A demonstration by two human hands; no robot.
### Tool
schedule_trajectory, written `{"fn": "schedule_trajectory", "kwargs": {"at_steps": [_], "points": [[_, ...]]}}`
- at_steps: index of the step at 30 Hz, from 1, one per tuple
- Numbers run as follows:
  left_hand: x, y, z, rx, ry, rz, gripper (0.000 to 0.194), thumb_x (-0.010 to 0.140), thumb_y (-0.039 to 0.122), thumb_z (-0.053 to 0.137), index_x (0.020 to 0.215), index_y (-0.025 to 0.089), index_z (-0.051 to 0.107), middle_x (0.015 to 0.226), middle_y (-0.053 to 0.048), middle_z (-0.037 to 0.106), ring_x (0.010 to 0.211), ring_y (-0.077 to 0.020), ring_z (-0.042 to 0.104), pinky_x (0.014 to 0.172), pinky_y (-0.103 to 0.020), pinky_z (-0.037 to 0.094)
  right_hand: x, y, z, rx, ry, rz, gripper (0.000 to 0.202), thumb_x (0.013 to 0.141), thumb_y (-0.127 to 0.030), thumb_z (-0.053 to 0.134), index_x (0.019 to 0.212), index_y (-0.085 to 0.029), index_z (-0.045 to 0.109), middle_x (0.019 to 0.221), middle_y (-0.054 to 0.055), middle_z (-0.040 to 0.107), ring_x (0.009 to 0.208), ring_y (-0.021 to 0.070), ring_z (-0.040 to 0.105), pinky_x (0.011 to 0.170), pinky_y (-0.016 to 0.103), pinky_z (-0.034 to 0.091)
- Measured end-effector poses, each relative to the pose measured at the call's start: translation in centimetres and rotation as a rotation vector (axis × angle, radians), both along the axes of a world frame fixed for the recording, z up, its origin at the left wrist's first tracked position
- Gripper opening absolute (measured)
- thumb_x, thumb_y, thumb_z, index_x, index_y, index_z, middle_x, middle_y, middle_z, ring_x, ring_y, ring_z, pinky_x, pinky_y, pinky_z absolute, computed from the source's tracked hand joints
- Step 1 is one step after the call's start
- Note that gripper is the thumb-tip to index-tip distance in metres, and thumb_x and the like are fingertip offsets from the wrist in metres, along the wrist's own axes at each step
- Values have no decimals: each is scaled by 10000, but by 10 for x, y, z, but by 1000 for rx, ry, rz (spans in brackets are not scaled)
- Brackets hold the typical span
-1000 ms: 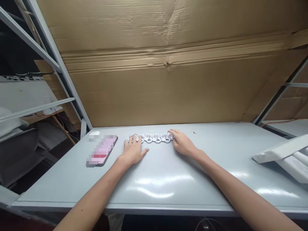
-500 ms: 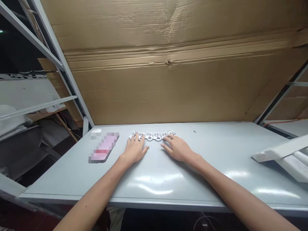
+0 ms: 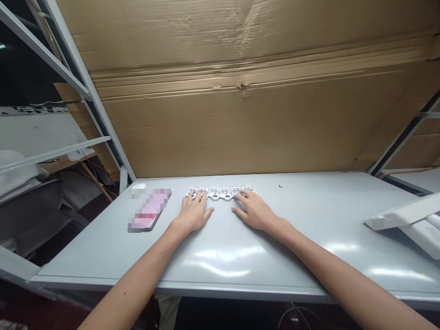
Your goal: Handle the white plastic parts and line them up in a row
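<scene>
Several small white pieces with dark and reddish marks form a row point(image 3: 215, 194) across the back middle of the grey table point(image 3: 295, 266). At the row's left end, my left hand point(image 3: 193, 213) rests palm down, its fingers spread and its fingertips on or at the pieces. My right hand point(image 3: 253, 211) lies palm down at the right end, fingers apart, its fingertips touching or just beside the pieces there. Between the hands the middle pieces show fully. The fingers partly cover the end pieces.
A pink phone-like slab point(image 3: 153, 208), partly pixelated, lies left of the hands, with a small white case point(image 3: 139, 189) behind it. White foam-like strips point(image 3: 405, 215) sit at the right. A cardboard wall point(image 3: 240, 128) stands behind the table, and a metal post point(image 3: 92, 101) rises at left.
The view has shifted slightly, moving table items a little to the right in the picture. Both hands stay almost where they were, at the two ends of the row.
</scene>
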State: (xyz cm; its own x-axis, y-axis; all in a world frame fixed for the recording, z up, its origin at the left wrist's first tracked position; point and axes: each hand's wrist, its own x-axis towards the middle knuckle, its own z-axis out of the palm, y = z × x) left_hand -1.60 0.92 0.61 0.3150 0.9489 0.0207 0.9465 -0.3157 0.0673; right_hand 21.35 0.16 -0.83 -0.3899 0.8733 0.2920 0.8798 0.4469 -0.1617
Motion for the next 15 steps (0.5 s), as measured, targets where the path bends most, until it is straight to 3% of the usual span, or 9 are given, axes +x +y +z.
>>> {"fn": "schedule_trajectory", "kwargs": {"at_steps": [8,15], "points": [[6,-5,5,39,96,-38,563,1013,410,319,1532,193,280,1603,-165,210,1464,-433,135,1143,-609,173,-2,1,-1,3,5,30,456,983,-406,417,1339,-153,547,1368,167,543,1245,316,490,1048,470,382],[3,-1,7,-14,50,-58,565,1015,458,306,1547,277,251,1627,-110,147,1473,-424,93,1152,-621,133,-5,-1,-5,-62,-69,21,596,986,-543,344,1469,-206,436,1522,141,416,1407,354,322,1129,563,239]]}}
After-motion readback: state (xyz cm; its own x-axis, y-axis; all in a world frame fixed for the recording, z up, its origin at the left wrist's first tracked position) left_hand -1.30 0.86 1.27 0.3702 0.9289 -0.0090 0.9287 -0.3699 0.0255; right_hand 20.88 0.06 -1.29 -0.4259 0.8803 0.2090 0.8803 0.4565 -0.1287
